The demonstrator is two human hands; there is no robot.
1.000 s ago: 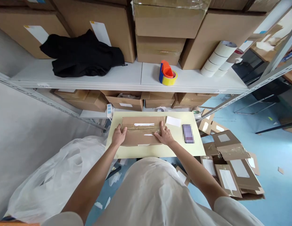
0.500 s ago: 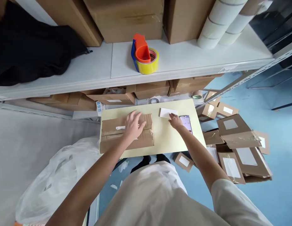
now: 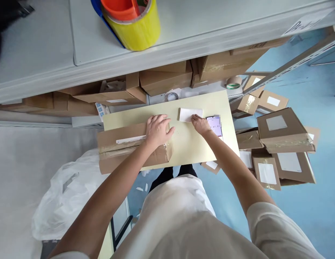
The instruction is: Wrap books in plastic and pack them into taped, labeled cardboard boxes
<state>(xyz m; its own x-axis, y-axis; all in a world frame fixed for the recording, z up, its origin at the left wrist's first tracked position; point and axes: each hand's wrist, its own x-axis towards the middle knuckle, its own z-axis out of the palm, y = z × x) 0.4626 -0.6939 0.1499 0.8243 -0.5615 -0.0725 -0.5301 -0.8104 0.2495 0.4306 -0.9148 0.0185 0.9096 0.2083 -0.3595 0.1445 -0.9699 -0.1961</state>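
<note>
A taped brown cardboard box [image 3: 109, 160] lies on the left of a small cream table [image 3: 193, 149], its left end reaching past the table edge. My left hand [image 3: 157, 130] rests over the right end of this box with fingers spread, hiding part of it. At the table's far side is a small white stack of paper [image 3: 185, 115]. My right hand [image 3: 201, 125] has its fingertips pinched at the lower right edge of that paper. Right beside this hand lies a phone [image 3: 214, 126] with a lit screen, partly covered by my forearm.
A grey shelf [image 3: 197, 32] crosses above the table, bearing a tape dispenser [image 3: 140, 30]. Open cartons [image 3: 167, 81] and a roll of brown tape [image 3: 233, 83] stand behind. Labelled boxes [image 3: 285, 129] are piled on the right; a white plastic bag [image 3: 72, 190] is at left.
The view has tilted and come closer to the shelf. On the table the box has shifted left, and my left hand sits nearer its right end. My right hand has closed on the paper's edge.
</note>
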